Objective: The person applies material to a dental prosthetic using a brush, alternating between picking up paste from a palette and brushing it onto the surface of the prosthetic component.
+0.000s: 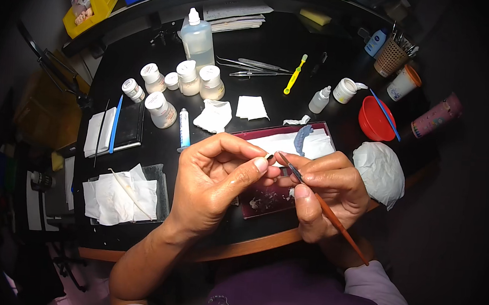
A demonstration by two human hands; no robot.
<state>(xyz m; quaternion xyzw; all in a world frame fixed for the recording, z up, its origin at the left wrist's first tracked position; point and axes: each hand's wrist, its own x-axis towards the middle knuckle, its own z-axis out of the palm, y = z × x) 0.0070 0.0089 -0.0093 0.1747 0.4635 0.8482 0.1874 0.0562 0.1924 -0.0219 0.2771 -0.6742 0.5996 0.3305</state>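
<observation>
My left hand (217, 173) pinches a tiny pale piece with a dark part (269, 157) between thumb and forefinger; the fingertips hide most of it. My right hand (329, 192) holds a thin brush with a red-brown handle (335, 220) like a pen, its dark tip pointing at the piece. Whether tip and piece touch I cannot tell. Both hands are above a dark red tray (252, 205), where white paper (268, 144) and a curved blue-grey strip (301, 139) lie. White crumbs mark the tray's near part.
White-capped jars (160, 110) and a syringe (184, 128) stand or lie left of centre, before a large clear bottle (198, 41). Tweezers (259, 68) and a yellow toothbrush (295, 74) lie farther back. At right are a red bowl (374, 119) and crumpled white paper (379, 173).
</observation>
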